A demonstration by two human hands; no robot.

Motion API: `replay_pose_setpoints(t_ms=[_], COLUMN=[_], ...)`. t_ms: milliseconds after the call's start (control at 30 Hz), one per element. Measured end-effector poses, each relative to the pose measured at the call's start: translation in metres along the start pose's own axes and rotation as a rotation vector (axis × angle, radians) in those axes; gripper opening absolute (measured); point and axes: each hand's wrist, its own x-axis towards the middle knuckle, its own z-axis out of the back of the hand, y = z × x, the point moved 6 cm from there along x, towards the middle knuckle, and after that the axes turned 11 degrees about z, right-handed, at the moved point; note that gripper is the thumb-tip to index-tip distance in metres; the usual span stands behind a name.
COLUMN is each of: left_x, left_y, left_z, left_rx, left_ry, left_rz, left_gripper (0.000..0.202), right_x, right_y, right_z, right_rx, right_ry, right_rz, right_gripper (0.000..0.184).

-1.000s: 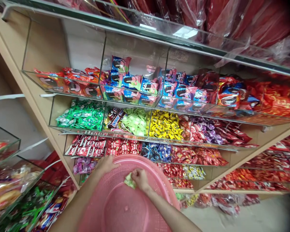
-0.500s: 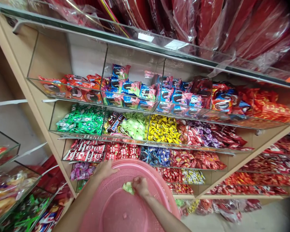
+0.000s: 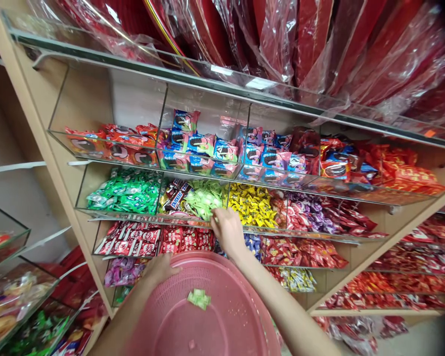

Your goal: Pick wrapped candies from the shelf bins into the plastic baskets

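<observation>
Fingers (image 3: 168, 268) of left hand (image 3: 157, 272) clamp roomy basket's rim (image 3: 203, 257); right hand (image 3: 229, 232) (grip unclear) is at glass edge (image 3: 187, 220) by green sweets (image 3: 204, 198).

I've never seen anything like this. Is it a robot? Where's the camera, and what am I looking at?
There's no machine: these are a person's two bare hands. Every picture comes from one camera worn on the head, looking forward and down.

The left hand holds the rim of a round pink plastic basin with perforated sides. Inside lies a small cluster of pale-green wrapped sweets.

The right hand is at the front edge of a clear-walled shelf compartment of similar pale-green sweets; whether it grips any is hidden. On either side are bright-green packets and yellow packets.
</observation>
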Motion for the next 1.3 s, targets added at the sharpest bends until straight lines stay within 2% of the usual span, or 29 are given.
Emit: replay_pose_setpoints(t_ms=[100,233,433,800,1133,1300], left_x=[-0.001,-0.002,-0.003,-0.005,-0.008,-0.008], left_y=[0.0,0.001,0.001,-0.002,-0.003,-0.003], left_z=[0.0,0.0,0.002,0.006,0.009,0.008], left_rx=[0.002,-0.004,-0.016,-0.027,-0.031,-0.025], left_ry=[-0.009,-0.017,-0.011,0.003,0.015,0.011], left_rz=[0.002,0.007,0.006,-0.004,0.014,0.017], left_gripper=[0.053,0.048,0.048,0.051,0.047,0.049], right_x=[0.031,0.046,0.042,0.04,0.047,0.048], right_y=[-0.002,-0.009,-0.021,-0.023,-0.022,-0.021], right_z=[-0.001,-0.021,-0.034,-0.034,-0.034,-0.032], right_rx=[-0.239,-0.359,-0.381,-0.377,-0.368,-0.374], right_ry=[0.078,0.178,0.193,0.116,0.158,0.124], right_rz=[0.089,0.078,0.048,0.013,-0.036,-0.036], right_gripper=[0.016,0.022,0.023,0.026,0.026,0.024])
